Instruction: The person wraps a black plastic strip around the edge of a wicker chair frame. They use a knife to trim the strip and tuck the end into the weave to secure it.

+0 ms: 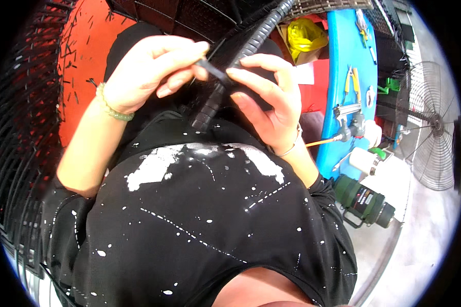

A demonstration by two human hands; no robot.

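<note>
A blue table with scattered tools stands at the right. A wire-caged fan stands far right on a pale concrete floor. An orange surface lies at the left.

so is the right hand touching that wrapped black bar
Touching: the head view shows the right hand's fingertips pressed on the wrapped black bar.

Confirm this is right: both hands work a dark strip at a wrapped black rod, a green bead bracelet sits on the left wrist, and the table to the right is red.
Not quite. The head view shows the table is blue, not red. The rest holds: left hand and right hand work the dark strip at the wrapped black rod, green bead bracelet on the left wrist.
</note>
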